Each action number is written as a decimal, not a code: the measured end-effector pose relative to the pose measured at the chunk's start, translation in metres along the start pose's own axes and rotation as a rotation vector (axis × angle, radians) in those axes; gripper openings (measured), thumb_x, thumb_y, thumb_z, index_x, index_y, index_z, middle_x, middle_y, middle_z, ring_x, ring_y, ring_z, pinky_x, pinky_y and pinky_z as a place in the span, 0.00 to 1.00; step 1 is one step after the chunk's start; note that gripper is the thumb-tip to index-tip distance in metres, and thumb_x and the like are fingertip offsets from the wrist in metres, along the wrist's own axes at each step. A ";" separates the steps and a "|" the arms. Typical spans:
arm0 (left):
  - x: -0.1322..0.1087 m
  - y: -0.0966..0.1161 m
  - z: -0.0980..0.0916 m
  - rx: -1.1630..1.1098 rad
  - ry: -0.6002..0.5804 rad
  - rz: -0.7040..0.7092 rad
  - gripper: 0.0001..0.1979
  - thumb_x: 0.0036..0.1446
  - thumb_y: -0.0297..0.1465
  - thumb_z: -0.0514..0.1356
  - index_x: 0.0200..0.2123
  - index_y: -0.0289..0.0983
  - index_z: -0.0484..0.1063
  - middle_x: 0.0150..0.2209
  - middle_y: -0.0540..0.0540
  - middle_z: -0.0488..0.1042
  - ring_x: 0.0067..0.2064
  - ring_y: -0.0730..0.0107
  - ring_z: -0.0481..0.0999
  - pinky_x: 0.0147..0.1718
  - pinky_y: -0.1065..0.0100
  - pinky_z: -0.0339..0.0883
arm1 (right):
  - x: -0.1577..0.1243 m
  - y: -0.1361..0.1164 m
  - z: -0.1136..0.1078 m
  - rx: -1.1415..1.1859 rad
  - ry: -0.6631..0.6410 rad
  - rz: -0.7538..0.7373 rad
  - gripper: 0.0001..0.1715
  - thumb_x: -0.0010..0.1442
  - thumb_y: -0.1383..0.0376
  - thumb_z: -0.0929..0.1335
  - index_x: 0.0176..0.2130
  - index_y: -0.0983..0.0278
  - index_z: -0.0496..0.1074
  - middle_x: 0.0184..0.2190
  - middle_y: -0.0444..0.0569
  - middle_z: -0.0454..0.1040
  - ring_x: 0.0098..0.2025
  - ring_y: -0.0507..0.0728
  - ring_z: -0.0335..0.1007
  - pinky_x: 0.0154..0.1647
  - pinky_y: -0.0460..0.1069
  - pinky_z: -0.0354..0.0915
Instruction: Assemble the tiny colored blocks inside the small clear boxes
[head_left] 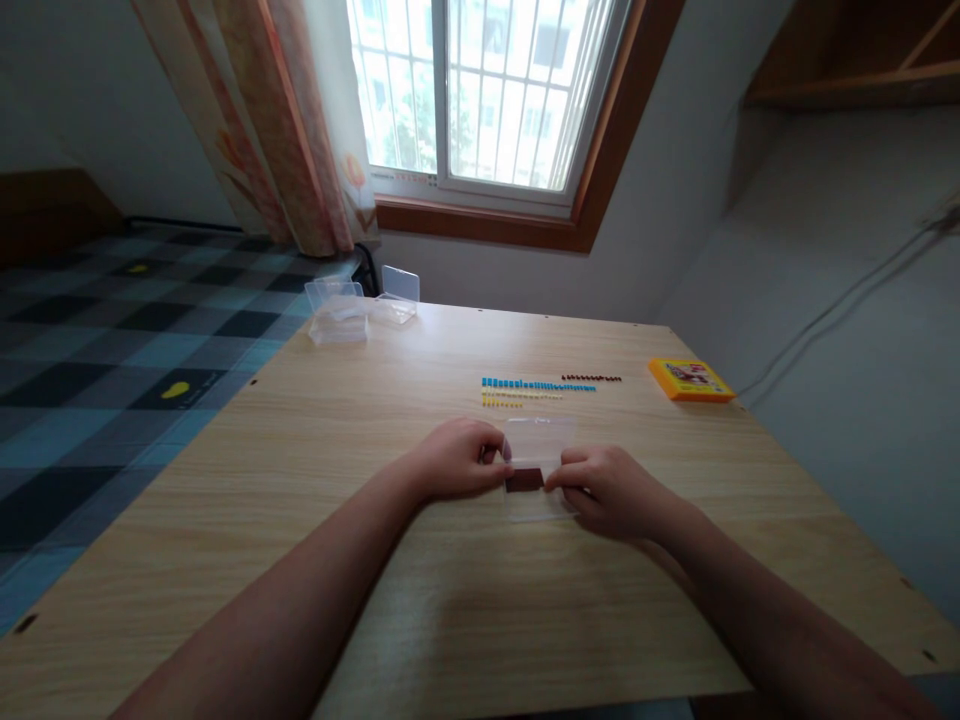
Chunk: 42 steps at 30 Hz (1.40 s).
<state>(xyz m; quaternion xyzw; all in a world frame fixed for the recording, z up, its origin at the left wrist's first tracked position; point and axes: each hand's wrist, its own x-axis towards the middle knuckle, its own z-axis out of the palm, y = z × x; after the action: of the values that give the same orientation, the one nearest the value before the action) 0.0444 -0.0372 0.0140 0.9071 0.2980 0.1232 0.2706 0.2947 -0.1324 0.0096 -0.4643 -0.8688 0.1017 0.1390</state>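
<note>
A clear plastic box (541, 508) lies on the table with its lid (544, 440) raised on the far side. Inside it is a dark brown block or row of pieces (524, 480), too small to tell. My left hand (466, 460) is closed at the box's left edge, thumb beside the brown block. On the other side, my right hand (604, 487) has its fingers curled, the index fingertip close to the block's right end. Whatever those right fingers may hold is hidden.
Beyond the box, small blue pieces (525, 384), yellow pieces (501, 403) and dark brown pieces (591, 378) lie in rows on the wooden table (337, 430). A yellow-orange box (690, 380) sits at right. Clear plastic cases (339, 325) stand at the far left corner.
</note>
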 end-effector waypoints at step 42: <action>0.000 -0.001 -0.004 -0.002 0.012 -0.033 0.12 0.60 0.36 0.58 0.36 0.38 0.79 0.27 0.49 0.73 0.31 0.66 0.70 0.30 0.69 0.58 | 0.010 0.168 -0.001 -0.149 0.453 0.864 0.27 0.63 0.65 0.65 0.60 0.60 0.75 0.53 0.56 0.76 0.51 0.62 0.73 0.50 0.52 0.66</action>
<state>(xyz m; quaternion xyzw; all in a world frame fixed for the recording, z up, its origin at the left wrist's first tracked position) 0.0426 -0.0348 0.0170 0.9009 0.3145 0.1247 0.2719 0.4211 -0.0319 -0.0390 -0.8012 -0.5497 -0.0157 0.2360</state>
